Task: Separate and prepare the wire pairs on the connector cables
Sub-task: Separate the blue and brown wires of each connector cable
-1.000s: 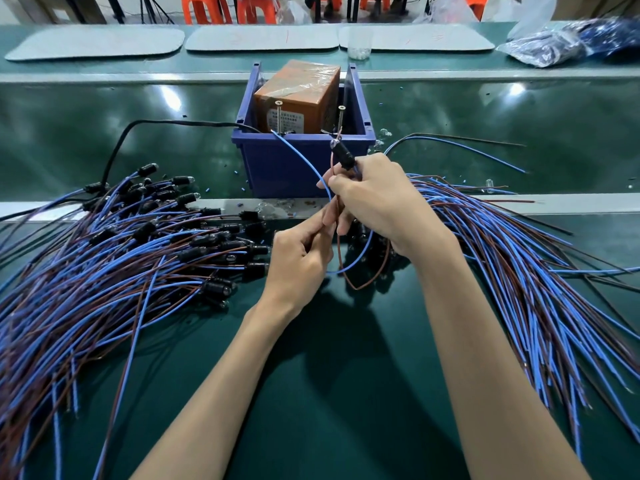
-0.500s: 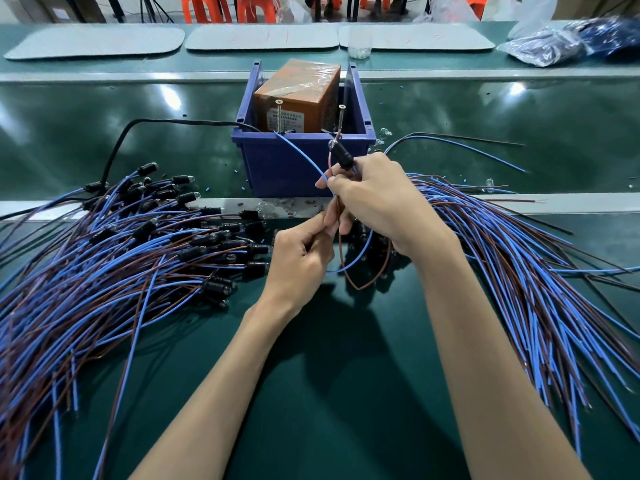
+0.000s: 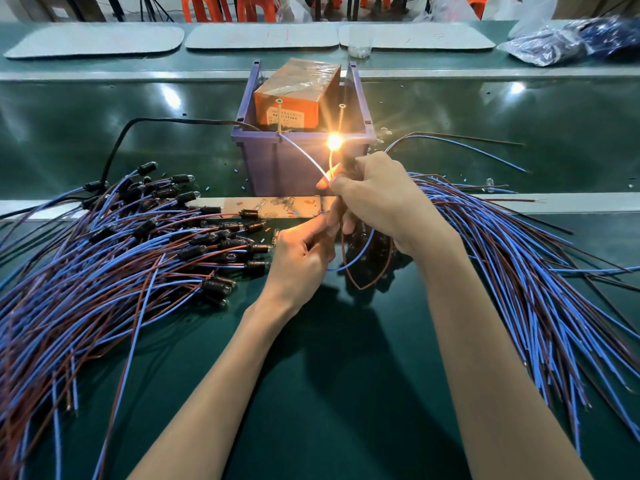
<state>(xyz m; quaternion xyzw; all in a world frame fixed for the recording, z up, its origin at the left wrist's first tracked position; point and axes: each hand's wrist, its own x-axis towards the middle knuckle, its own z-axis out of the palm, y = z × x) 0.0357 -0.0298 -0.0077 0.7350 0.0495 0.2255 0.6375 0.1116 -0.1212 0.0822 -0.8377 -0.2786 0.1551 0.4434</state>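
Just before the front rim of the blue plastic bin (image 3: pixel 273 164), a black connector cable with blue and brown wires (image 3: pixel 360 249) glows bright orange at its tip, gripped in the curled right hand (image 3: pixel 384 199). Just below, the left hand (image 3: pixel 301 258) pinches its looped wires. Two heaps of similar cables, left heap (image 3: pixel 121 244) and right heap (image 3: pixel 519 254), flank them on the green table (image 3: pixel 329 393); an orange cardboard box (image 3: pixel 294 95) sits in the bin.
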